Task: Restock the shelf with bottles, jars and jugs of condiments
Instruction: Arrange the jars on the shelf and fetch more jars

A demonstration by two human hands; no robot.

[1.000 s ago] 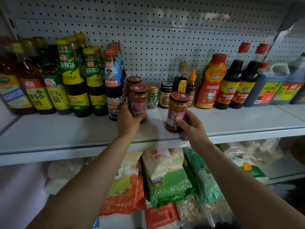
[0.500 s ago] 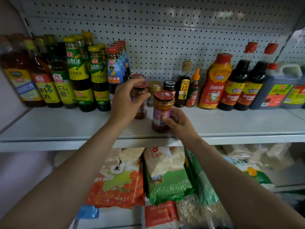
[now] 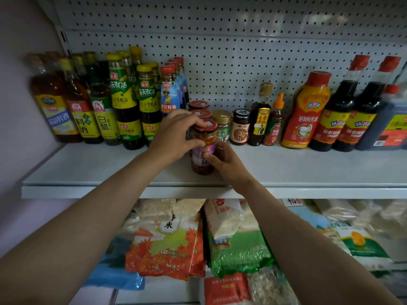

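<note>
- Standing upright on the white shelf [image 3: 88,168], between its front edge and the rows behind: a chili sauce jar [image 3: 203,148] with a red lid and a purple label.
- Gripping that jar from its left, near the top: the left hand [image 3: 176,135], fingers [image 3: 193,123] curling over the lid rim and thumb pressing on the glass.
- Gripping the same jar lower down on its right: the right hand [image 3: 224,161], thumb lying across the purple label, other fingers wrapping behind.
- Sitting directly behind, toward the pegboard back panel [image 3: 242,62]: two more red-lidded jars [image 3: 199,110], in one file with the held jar.
- Lining up just right of that file: a gold-lidded jar [image 3: 222,124], a black-lidded jar [image 3: 240,126], a slim dark bottle [image 3: 261,119] and a small orange-capped bottle [image 3: 275,122].
- Filling the shelf's left end: oyster sauce bottles [image 3: 125,100], a white vinegar bottle [image 3: 102,111] and cooking wine bottles [image 3: 81,106].
- Standing toward the right end: a red squeeze bottle [image 3: 306,113], two red-capped soy sauce bottles [image 3: 339,111] and a dark jug [image 3: 392,124].
- Lying on the level below: bags of rice and grain [image 3: 169,245].
</note>
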